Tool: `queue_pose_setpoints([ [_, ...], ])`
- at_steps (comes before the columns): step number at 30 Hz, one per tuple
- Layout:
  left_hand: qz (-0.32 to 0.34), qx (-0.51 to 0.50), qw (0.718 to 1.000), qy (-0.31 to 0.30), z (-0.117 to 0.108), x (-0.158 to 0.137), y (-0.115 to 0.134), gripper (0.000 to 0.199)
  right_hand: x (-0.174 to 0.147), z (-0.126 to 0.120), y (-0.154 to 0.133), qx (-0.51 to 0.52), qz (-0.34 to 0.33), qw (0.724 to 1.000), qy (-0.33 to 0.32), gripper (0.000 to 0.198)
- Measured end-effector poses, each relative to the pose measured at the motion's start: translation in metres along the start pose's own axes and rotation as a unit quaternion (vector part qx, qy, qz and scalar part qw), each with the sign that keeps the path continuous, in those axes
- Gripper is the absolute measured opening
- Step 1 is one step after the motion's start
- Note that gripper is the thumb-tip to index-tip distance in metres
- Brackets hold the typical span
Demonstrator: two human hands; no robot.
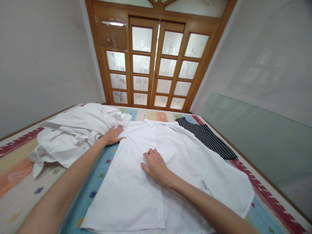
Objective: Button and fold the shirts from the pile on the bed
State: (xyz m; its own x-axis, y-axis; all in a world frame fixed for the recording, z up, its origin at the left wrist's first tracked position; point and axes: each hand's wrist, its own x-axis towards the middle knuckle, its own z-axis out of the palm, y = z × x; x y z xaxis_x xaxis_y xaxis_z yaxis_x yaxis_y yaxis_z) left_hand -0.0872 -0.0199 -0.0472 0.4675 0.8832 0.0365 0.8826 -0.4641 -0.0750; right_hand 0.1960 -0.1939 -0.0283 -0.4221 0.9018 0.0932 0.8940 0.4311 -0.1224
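A white shirt (131, 191) lies spread over the middle of the bed (18, 190), its collar (149, 123) toward the far edge and its hem toward the near one, so that the front faces up and both hands can reach across it. The left hand (113, 135) is open, palm down and fingers spread, at the shirt's upper left side; placed there, it would seem to keep that side from sliding, though whether its fingertips press the shirt or the pile (73, 125) beside it is hard to tell. The right hand (154, 165) rests on the shirt near the middle of its front — fingers loosely bent, thumb standing apart, no cloth seen gripped — and its light touch looks suited to flattening rather than lifting. The shirt's right part fans out toward the bed's right edge, which leaves that side broad and still rippled. The pile, white and crumpled, sits toward the far left corner, just beside the left hand and off most of the shirt. A striped cloth (211, 138) lies flat by the far right corner, partly bordered by the shirt, and neither hand touches it.
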Motion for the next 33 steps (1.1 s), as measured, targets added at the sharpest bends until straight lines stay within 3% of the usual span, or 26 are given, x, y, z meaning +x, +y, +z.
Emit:
queue_pose_setpoints([
  [5, 0.007, -0.017, 1.000, 0.019, 0.000, -0.002, -0.001, 0.073, -0.045, -0.008, 0.014, 0.058, 0.102, 0.991, -0.069, 0.037],
  [10, 0.001, -0.019, 1.000, 0.012, 0.001, -0.001, 0.001, 0.076, -0.070, -0.001, 0.023, 0.238, 0.086, 0.966, -0.051, 0.039],
  [17, 0.008, -0.028, 1.000, 0.009, 0.003, 0.000, -0.002, 0.076, -0.076, 0.015, 0.021, 0.512, 0.153, 0.843, -0.058, 0.030],
  [23, 0.021, -0.026, 0.999, 0.026, 0.007, 0.000, -0.005, 0.073, -0.084, 0.009, 0.037, 0.520, 0.148, 0.840, -0.039, 0.020],
  [27, 0.023, -0.029, 0.999, 0.020, 0.006, 0.001, -0.006, 0.073, -0.088, 0.007, 0.037, 0.588, 0.203, 0.781, -0.063, 0.030],
  [31, 0.023, -0.039, 0.999, 0.015, 0.004, 0.001, -0.007, 0.073, -0.096, 0.004, 0.026, 0.595, 0.176, 0.771, -0.140, 0.052],
  [33, 0.025, -0.041, 0.999, 0.011, 0.002, -0.001, -0.006, 0.075, -0.100, -0.001, 0.023, 0.592, 0.150, 0.768, -0.190, 0.052],
])
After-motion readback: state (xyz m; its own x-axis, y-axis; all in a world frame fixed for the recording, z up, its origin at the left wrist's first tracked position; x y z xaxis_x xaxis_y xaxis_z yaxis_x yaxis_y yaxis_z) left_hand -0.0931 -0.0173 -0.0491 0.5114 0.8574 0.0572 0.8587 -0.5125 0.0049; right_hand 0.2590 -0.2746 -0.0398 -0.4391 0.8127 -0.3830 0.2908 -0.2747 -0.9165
